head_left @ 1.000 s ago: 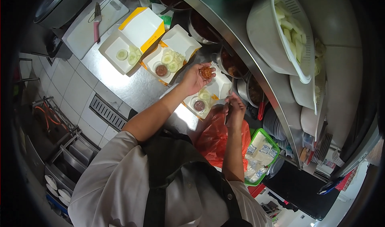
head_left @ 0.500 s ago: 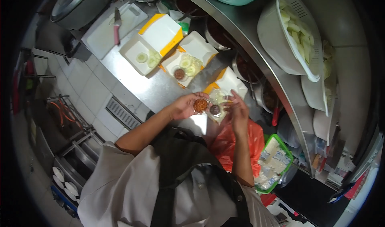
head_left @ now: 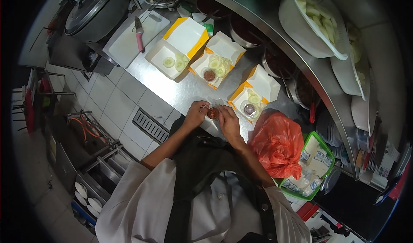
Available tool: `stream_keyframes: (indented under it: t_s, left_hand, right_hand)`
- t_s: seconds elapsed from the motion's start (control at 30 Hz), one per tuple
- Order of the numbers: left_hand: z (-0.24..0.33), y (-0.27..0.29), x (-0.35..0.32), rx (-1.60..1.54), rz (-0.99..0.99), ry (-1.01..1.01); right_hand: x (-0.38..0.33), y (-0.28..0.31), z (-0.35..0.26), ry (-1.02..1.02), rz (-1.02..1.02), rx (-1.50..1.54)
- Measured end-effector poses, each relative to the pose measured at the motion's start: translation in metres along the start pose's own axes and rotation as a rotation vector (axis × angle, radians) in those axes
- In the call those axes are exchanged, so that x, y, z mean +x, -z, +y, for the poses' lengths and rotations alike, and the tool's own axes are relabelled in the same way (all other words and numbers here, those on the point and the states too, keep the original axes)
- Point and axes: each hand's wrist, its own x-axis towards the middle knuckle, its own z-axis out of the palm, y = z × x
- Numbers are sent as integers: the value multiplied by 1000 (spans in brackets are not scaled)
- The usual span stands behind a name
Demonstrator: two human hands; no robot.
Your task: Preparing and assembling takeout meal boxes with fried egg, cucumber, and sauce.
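A small clear sauce cup point(head_left: 212, 113) with dark red sauce is held between both hands just above the steel counter point(head_left: 172, 88). My left hand point(head_left: 196, 114) grips its left side and my right hand point(head_left: 228, 120) its right side. Beyond it lie three open white and yellow food boxes: the left box point(head_left: 174, 49) holds cucumber slices, the middle box point(head_left: 217, 60) holds cucumber and a sauce cup, and the right box point(head_left: 254, 96) holds cucumber and a lidded sauce cup.
An orange plastic bag point(head_left: 277, 144) and a green basket point(head_left: 312, 168) of packets sit to the right. A white cutting board with a pink-handled knife point(head_left: 139, 34) lies at the far left, near a large lidded pot point(head_left: 92, 11). Metal pots and white bowls line the raised shelf.
Both hands drew back from the right box toward my body, bringing the sauce cup along. The camera view shifted so the counter now sits higher in the picture.
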Motion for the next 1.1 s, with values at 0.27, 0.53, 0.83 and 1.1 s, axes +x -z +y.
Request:
stream_keyframes:
  t_s: [0.27, 0.53, 0.83, 1.1]
  left_hand:
    - [6, 7, 0, -651, -209, 346]
    - [-32, 2, 1, -390, -189, 1]
    - [-6, -9, -12, -96, -112, 79]
    - [-5, -4, -3, -120, -162, 152]
  right_hand:
    - [-19, -1, 6, 61, -189, -69]
    - [-27, -12, 15, 124, -90, 49]
    - [-42, -14, 18, 135, -55, -14]
    - [-32, -20, 32, -56, -11, 296]
